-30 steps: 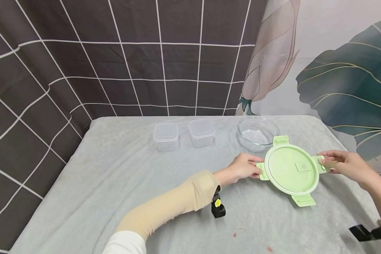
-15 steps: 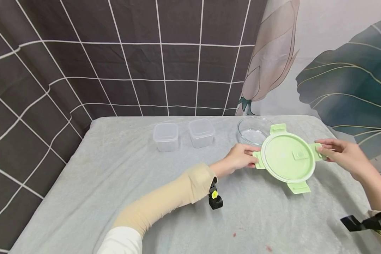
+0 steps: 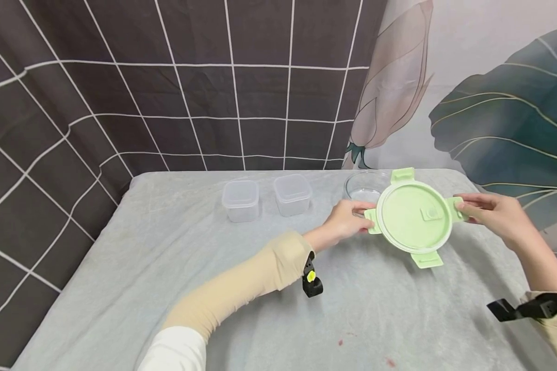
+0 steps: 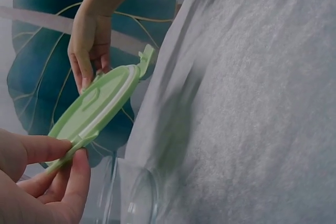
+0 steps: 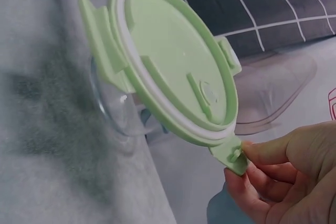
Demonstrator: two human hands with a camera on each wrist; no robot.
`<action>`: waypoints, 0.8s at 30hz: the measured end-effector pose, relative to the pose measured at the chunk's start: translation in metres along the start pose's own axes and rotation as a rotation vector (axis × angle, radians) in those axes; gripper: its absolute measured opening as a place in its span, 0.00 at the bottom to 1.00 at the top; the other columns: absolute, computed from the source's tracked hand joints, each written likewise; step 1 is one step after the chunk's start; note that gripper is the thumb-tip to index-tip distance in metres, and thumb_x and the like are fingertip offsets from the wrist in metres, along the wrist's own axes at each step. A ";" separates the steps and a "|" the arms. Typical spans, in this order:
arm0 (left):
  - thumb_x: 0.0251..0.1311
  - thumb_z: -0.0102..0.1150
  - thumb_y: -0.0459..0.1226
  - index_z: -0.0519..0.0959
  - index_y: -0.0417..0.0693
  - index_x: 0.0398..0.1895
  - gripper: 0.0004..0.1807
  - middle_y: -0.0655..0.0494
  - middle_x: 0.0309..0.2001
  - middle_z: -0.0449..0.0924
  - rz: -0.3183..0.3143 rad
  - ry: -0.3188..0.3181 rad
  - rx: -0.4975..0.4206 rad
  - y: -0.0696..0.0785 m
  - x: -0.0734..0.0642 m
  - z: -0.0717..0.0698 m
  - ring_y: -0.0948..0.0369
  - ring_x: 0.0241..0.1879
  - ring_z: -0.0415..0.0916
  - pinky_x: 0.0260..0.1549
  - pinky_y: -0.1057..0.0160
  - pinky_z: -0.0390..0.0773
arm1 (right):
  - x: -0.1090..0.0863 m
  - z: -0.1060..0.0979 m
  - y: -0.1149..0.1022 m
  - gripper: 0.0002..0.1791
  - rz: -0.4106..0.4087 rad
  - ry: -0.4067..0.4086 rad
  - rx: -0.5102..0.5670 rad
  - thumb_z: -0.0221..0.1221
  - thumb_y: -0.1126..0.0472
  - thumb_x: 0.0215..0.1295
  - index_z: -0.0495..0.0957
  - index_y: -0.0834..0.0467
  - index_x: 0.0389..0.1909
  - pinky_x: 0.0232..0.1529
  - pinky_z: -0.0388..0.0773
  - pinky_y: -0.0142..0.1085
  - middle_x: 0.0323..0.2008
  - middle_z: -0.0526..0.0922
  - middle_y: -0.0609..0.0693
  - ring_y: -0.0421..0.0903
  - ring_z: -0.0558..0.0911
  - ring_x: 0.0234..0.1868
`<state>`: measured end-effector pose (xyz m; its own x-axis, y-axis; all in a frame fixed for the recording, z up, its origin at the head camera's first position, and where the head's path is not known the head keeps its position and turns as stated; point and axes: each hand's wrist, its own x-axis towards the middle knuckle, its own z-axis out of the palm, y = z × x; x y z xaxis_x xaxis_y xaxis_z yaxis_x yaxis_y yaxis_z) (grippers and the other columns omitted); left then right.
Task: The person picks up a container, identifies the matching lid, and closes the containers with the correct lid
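A round pale green lid with a white seal ring and several side clips is held up above the table between both hands. My left hand pinches its left clip between thumb and fingers, seen close in the left wrist view. By the opposite clip, my right hand pinches the lid with thumb and fingers. Behind and partly under the lid stands a round clear glass bowl, its right part hidden by the lid in the head view. Lid and bowl appear apart.
Two small square clear plastic boxes with lids, a left box and a right box, stand left of the bowl. A grey cloth covers the table. A dark gridded curtain hangs behind.
Both hands have carried the lid away from the person and slightly left, toward the glass bowl, so it now covers more of the bowl in view. The square boxes stay put.
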<state>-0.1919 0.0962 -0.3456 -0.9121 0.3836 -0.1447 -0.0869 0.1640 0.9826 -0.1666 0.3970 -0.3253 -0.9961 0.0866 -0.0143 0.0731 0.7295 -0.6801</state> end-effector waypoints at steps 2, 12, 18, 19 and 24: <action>0.52 0.64 0.23 0.81 0.41 0.53 0.22 0.46 0.42 0.85 0.015 0.007 0.009 0.002 0.000 -0.002 0.60 0.33 0.83 0.30 0.72 0.83 | 0.002 0.000 -0.003 0.33 -0.006 0.010 -0.007 0.54 0.47 0.69 0.68 0.73 0.58 0.27 0.79 0.21 0.26 0.72 0.20 0.22 0.76 0.27; 0.52 0.66 0.25 0.82 0.43 0.51 0.21 0.47 0.44 0.86 0.063 0.070 0.024 0.011 0.003 -0.008 0.60 0.33 0.84 0.29 0.72 0.83 | 0.012 0.001 -0.020 0.30 -0.044 0.118 -0.079 0.52 0.47 0.70 0.71 0.71 0.56 0.26 0.76 0.18 0.25 0.68 0.19 0.21 0.73 0.25; 0.52 0.68 0.29 0.84 0.46 0.48 0.18 0.50 0.40 0.87 0.081 0.133 0.053 0.013 0.004 -0.014 0.64 0.29 0.83 0.26 0.73 0.80 | 0.017 0.002 -0.029 0.30 -0.050 0.153 -0.064 0.51 0.47 0.70 0.71 0.71 0.57 0.26 0.75 0.17 0.26 0.69 0.21 0.20 0.73 0.25; 0.52 0.68 0.29 0.85 0.47 0.47 0.17 0.51 0.40 0.88 0.082 0.141 0.053 0.013 0.004 -0.015 0.64 0.29 0.84 0.26 0.73 0.80 | 0.018 0.003 -0.031 0.30 -0.051 0.158 -0.062 0.51 0.47 0.70 0.71 0.70 0.57 0.26 0.75 0.17 0.26 0.69 0.22 0.20 0.73 0.25; 0.52 0.68 0.30 0.85 0.46 0.47 0.16 0.52 0.40 0.88 0.081 0.174 0.029 0.015 0.006 -0.018 0.62 0.31 0.85 0.29 0.71 0.82 | 0.020 0.004 -0.037 0.30 -0.046 0.174 -0.051 0.51 0.46 0.70 0.71 0.69 0.58 0.27 0.74 0.15 0.25 0.68 0.20 0.19 0.73 0.25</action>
<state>-0.2056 0.0843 -0.3300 -0.9714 0.2338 -0.0406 -0.0013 0.1657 0.9862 -0.1897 0.3691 -0.3028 -0.9754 0.1651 0.1463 0.0342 0.7685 -0.6390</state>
